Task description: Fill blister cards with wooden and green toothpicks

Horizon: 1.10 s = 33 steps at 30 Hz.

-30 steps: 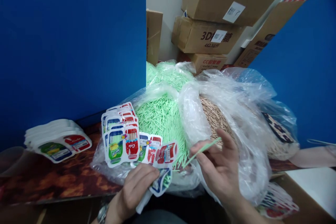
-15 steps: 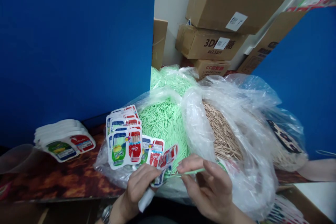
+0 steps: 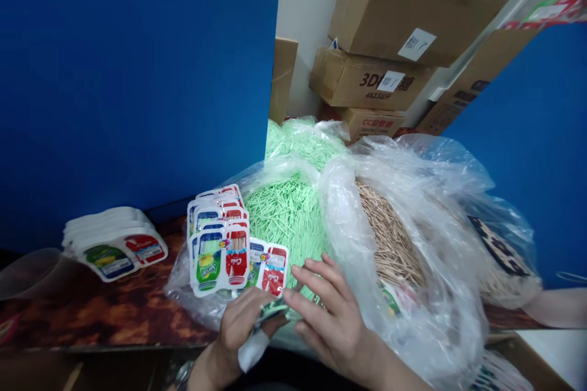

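My left hand (image 3: 241,327), with a watch at its wrist, grips a small printed packet (image 3: 270,311) that is tilted almost edge-on. A white piece (image 3: 253,351) sticks out below the same hand; its kind is unclear. My right hand (image 3: 328,311) is at the packet's right end, fingers stretched and spread, fingertips touching or close to it. No stick shows in its fingers. Just beyond both hands, a plastic bag holds many thin green sticks (image 3: 284,208). Filled twin-bottle packets (image 3: 222,259), printed green and red, lie overlapping on the bag's left side.
A stack of similar packets (image 3: 121,250) lies at the left on the brown patterned table (image 3: 151,311). Right of the green sticks, a clear bag (image 3: 346,220) holds brown sticks (image 3: 389,238). Cardboard boxes (image 3: 380,76) are stacked behind. A blue panel (image 3: 137,73) stands at the left.
My right hand has moved left to the packet, and its fingers have spread. The green stick it pinched is no longer visible. The packet has tipped more edge-on in my left hand.
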Motion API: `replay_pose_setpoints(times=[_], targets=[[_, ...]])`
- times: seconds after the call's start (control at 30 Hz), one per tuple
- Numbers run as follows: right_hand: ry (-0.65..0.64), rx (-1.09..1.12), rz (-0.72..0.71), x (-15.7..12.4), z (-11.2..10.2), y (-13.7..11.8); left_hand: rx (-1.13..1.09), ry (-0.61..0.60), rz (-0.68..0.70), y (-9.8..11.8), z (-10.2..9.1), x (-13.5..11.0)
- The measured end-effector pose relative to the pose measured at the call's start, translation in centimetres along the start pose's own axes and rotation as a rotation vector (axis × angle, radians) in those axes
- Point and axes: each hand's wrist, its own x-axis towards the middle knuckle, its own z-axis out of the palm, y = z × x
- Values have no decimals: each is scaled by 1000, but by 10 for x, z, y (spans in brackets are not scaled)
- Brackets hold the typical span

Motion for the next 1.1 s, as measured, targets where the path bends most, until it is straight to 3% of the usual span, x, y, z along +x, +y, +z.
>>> replay_pose_setpoints(times=[0.23, 0.43, 0.6, 0.83, 0.9, 0.97, 1.03, 1.1], targets=[[-32, 57, 53, 11, -10, 0, 59, -100, 5, -8, 3, -4], [51, 137, 91, 19, -11, -4, 17, -148, -6, -8, 0, -4], [61, 96, 122, 15, -5, -2, 0, -119, -41, -9, 0, -8], [-172, 76, 52, 5, -8, 8, -25, -93, -95, -8, -3, -5], [-147, 166, 189, -3, -5, 20, -52, -112, -207, -6, -5, -4], [-79, 319, 434, -12, 4, 33, -98, -112, -387, -4, -5, -5], [-53, 552, 652, -19, 18, 41, -159, -80, -565, -3, -3, -4], [-29, 728, 779, -23, 32, 42, -229, -34, -701, -3, 0, -2]])
